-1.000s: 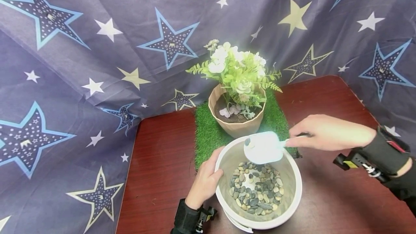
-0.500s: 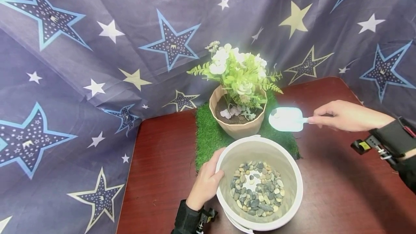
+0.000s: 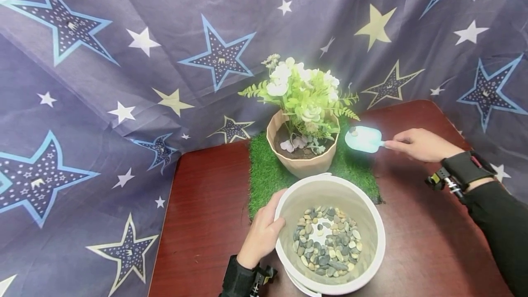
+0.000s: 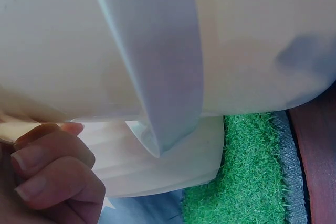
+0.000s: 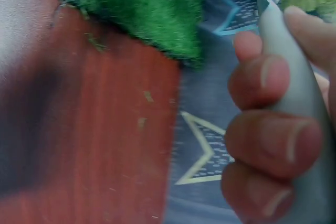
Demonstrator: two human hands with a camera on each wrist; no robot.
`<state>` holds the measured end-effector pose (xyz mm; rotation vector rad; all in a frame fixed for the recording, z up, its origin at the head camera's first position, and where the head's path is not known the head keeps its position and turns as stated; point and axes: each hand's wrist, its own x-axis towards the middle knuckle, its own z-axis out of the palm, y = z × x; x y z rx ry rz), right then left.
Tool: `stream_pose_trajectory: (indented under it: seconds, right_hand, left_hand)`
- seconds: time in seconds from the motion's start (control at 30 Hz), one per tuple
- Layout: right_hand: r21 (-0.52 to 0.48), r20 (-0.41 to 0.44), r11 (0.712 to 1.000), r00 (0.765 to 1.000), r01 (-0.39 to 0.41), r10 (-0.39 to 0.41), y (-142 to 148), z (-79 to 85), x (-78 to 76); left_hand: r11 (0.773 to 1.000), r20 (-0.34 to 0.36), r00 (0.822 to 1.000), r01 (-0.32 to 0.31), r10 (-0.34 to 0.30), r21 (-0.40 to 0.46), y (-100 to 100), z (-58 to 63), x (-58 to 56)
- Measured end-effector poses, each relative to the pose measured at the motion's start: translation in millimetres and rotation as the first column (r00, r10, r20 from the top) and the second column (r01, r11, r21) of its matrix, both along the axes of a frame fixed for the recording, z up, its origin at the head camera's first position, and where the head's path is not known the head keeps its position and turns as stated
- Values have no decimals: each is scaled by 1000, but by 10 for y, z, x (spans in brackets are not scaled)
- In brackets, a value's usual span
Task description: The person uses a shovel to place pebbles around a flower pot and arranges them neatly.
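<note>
My right hand (image 3: 422,145) grips the handle (image 5: 294,66) of a small pale-blue scoop (image 3: 367,141), fingers wrapped round it in the right wrist view. A grey pebble (image 3: 353,131) shows at the scoop's front end, which hangs just right of a flower pot (image 3: 303,167). My left hand (image 3: 261,230) holds the left rim of a white bucket (image 3: 373,260), thumb over the edge. Grey and tan pebbles (image 3: 340,246) cover much of the bucket's bottom. From the left wrist view, curled fingers (image 4: 63,177) lie by the bucket wall (image 4: 252,51). Glare washes out the scoop's inside.
The pot carries white flowers and green fern leaves (image 3: 309,95) over dark soil. It stands on a green turf mat (image 3: 264,182) on the reddish-brown table (image 3: 206,223). A star-patterned cloth (image 3: 165,58) hangs behind. The bucket's handle (image 3: 301,285) hangs at its front left.
My right hand has carried the scoop from above the bucket, first right and then back beside the pot. The left hand stays on the bucket rim.
</note>
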<state>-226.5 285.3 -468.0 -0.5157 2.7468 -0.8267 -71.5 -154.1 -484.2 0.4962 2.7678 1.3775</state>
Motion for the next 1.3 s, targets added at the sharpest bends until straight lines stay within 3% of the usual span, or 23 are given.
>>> stream_pose_trajectory:
  seconds: [0.3,0.5,0.87,1.1,1.3]
  right_hand:
    - [59,-1,996,998,67,-67,-91,-499,-158]
    - [105,24,990,995,99,-102,-164,-635,-203]
    - [158,47,982,993,102,-111,-373,-609,-273]
    - [254,13,963,996,87,-94,-544,-393,-334]
    - [282,-19,954,994,104,-103,-698,-163,-300]
  left_hand:
    - [1000,10,1000,14,-14,7,5,5,5]
    - [1000,14,1000,12,-12,9,10,2,6]
    - [1000,13,1000,15,-15,11,12,5,-2]
    - [1000,8,1000,13,-13,11,6,19,3]
    - [1000,9,1000,10,-10,18,5,14,1]
